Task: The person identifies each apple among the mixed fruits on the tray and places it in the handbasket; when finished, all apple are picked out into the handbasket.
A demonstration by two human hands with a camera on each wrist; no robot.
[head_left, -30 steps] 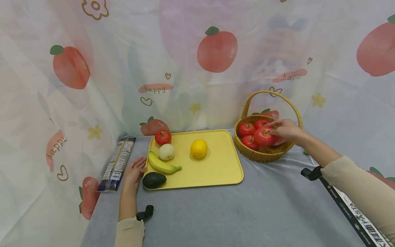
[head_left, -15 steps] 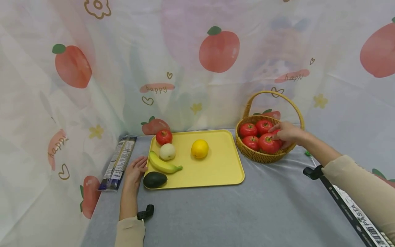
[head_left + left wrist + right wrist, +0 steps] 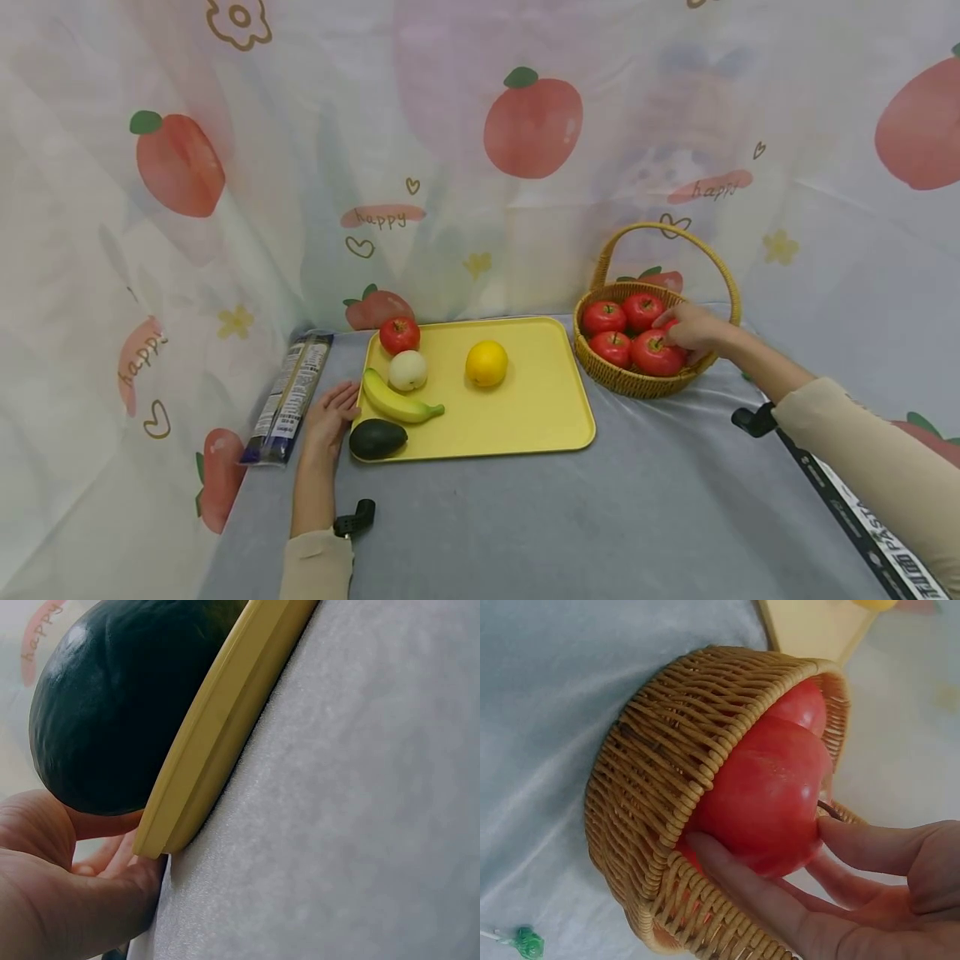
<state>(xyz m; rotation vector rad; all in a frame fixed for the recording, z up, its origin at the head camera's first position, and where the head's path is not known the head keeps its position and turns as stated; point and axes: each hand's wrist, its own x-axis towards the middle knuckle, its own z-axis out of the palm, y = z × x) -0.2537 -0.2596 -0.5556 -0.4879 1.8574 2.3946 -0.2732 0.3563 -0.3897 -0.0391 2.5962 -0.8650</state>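
Note:
In the head view, my left hand (image 3: 332,414) lies at the left edge of the yellow tray (image 3: 525,417), fingers extended along it. The left wrist view shows that hand's thumb and fingers around the tray's corner, beside a dark green avocado (image 3: 112,712). My right hand (image 3: 693,327) reaches into a wicker basket (image 3: 637,385) of red apples. In the right wrist view, thumb and fingers lie around a red apple (image 3: 765,799), the thumb at its stem. Other apples (image 3: 603,318) sit beside it, and one is partly hidden under the hand.
On the tray are a banana (image 3: 397,404), a pale round fruit (image 3: 408,371), a red apple (image 3: 400,335) and a yellow round fruit (image 3: 487,364). A printed packet (image 3: 288,400) lies left of the tray. A long black-and-white pasta package (image 3: 862,517) lies beneath the right arm.
The apple at my right hand has gone down and toward the basket's front, settling among the others; the right forearm has shifted slightly left. My left hand stays at the tray's edge.

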